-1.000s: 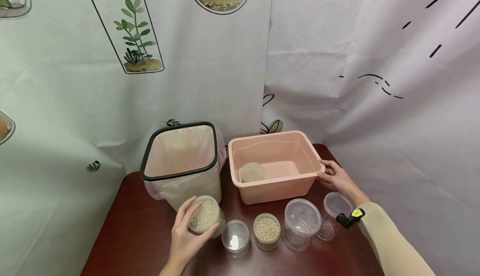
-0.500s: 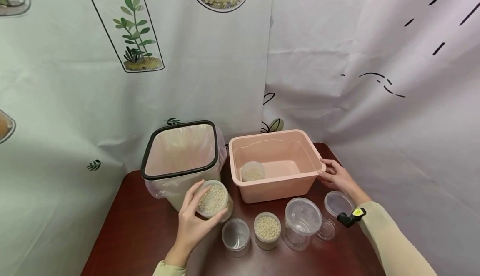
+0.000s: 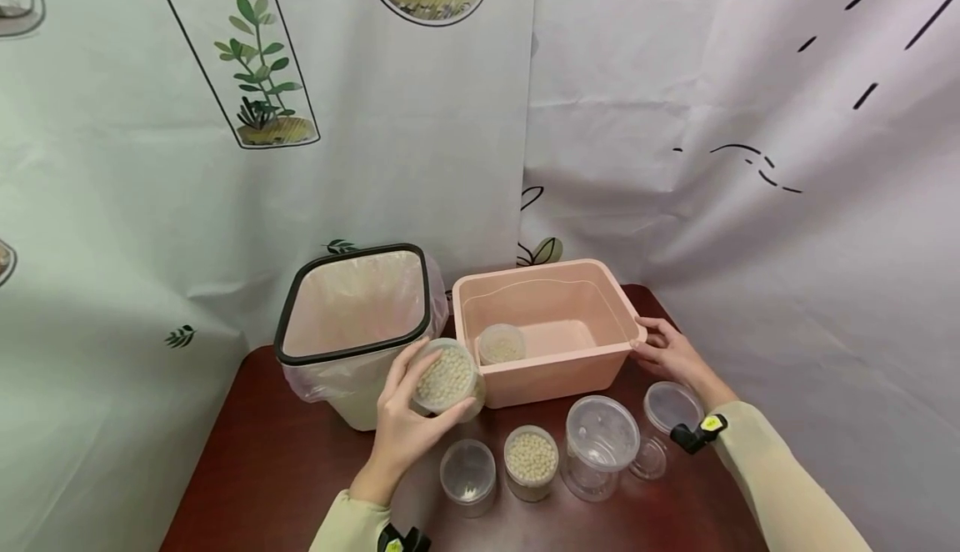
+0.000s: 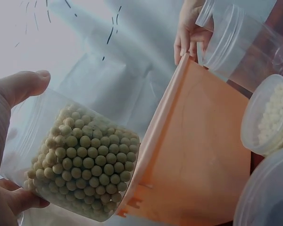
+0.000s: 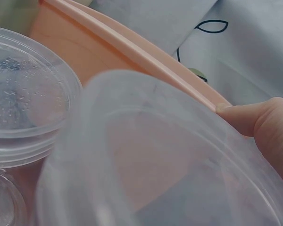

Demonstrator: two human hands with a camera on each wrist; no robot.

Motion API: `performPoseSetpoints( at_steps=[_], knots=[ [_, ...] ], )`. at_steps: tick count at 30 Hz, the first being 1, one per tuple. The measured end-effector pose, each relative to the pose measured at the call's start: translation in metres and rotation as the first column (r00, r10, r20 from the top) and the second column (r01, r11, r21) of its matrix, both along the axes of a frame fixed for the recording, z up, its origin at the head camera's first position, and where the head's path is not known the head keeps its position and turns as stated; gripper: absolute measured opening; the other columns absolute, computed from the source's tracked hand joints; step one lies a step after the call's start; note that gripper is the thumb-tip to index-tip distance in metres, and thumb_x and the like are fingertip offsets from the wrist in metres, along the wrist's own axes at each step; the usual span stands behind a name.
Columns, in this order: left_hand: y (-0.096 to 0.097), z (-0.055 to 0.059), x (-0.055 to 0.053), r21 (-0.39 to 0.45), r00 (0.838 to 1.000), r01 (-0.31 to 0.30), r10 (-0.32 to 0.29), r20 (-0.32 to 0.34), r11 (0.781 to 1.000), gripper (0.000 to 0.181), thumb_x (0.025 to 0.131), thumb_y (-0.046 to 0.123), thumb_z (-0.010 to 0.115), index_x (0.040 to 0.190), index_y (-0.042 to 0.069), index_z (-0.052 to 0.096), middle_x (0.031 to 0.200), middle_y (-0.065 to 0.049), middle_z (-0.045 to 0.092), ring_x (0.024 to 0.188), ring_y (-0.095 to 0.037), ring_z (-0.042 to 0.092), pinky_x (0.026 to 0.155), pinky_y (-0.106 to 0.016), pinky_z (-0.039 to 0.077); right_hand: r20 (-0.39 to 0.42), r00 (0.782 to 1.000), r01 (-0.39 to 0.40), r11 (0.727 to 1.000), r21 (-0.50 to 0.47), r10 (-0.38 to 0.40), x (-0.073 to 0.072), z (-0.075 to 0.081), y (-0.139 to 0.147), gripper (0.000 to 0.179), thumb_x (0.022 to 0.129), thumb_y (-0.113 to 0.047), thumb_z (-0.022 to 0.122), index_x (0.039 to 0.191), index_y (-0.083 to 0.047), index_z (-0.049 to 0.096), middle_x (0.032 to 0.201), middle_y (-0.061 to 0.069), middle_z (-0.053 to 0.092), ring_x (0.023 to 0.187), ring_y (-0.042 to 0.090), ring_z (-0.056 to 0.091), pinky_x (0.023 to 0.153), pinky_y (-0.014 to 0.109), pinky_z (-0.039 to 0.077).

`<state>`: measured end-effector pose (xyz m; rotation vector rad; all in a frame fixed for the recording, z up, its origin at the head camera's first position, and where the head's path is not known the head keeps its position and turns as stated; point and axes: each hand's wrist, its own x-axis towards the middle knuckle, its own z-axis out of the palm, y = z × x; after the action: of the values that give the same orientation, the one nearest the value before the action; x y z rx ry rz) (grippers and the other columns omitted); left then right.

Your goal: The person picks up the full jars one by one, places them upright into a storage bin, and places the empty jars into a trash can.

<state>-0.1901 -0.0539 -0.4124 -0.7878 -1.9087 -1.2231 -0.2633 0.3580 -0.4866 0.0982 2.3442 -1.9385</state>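
I've got the jar pinched between left hand thumb and fingers, right hand pinching the rim of the box between hands; I'd hold box steady, jar level.

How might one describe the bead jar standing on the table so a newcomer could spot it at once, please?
Start at the pink tub on the dark red table. In front of the tub, find the middle jar, between a clear jar and a taller clear jar. Of those three, it alone holds pale round beads.
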Motion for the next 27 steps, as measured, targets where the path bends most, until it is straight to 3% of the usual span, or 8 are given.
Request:
performPoseSetpoints(
  at_steps=[6, 12, 20, 27],
  knots=[
    [0.010, 0.010, -0.005, -0.009, 1.000, 0.027, -0.027, 0.016, 1.000, 0.069, 0.049, -0.002, 0.088, 0.113, -0.005, 0.060, 0.125, -0.024, 0.048, 0.108, -0.045, 0.050, 0.089, -0.021, 0.042, -0.007, 1.000, 0.000, 1.000, 0.008, 0.000, -0.001, 0.001, 0.001, 0.066, 0.091, -0.018, 0.061, 0.143, -0.002, 0.024, 0.132, 0.036, 0.037, 0.091, 0.015, 0.061, 0.087, 0.044, 0.046],
    [0.019, 0.013, -0.013, 0.004, 0.998, 0.066, -0.066, 0.006, 0.998, 0.069, 0.050, -0.004, 0.088, 0.113, -0.007, 0.059, 0.125, -0.026, 0.047, 0.107, -0.046, 0.049, 0.087, -0.024, 0.044, -0.002, 1.000, 0.000, 1.000, 0.002, 0.000, 0.001, 0.001, 0.001, 0.066, 0.091, -0.018, 0.061, 0.143, -0.002, 0.024, 0.133, 0.036, 0.037, 0.100, 0.026, 0.060, 0.086, 0.041, 0.047],
    [0.022, -0.014, -0.039, 0.001, 0.998, 0.054, -0.054, 0.033, 0.999, 0.069, 0.053, 0.010, 0.090, 0.114, -0.003, 0.060, 0.129, -0.022, 0.046, 0.112, -0.036, 0.050, 0.089, -0.024, 0.043, 0.001, 1.000, 0.007, 1.000, 0.016, -0.007, 0.003, 0.002, -0.001, 0.065, 0.091, -0.017, 0.061, 0.143, -0.002, 0.025, 0.130, 0.034, 0.041, 0.096, 0.023, 0.061, 0.088, 0.046, 0.045],
    [0.028, -0.015, -0.049, 0.001, 0.997, 0.059, -0.059, 0.039, 0.998, 0.066, 0.059, 0.019, 0.088, 0.117, 0.003, 0.061, 0.131, -0.016, 0.045, 0.115, -0.029, 0.049, 0.088, -0.032, 0.045, -0.003, 1.000, 0.012, 1.000, 0.005, -0.012, 0.002, 0.001, -0.002, 0.066, 0.090, -0.018, 0.061, 0.143, -0.002, 0.025, 0.129, 0.034, 0.042, 0.095, 0.022, 0.061, 0.088, 0.048, 0.045]
  ],
)
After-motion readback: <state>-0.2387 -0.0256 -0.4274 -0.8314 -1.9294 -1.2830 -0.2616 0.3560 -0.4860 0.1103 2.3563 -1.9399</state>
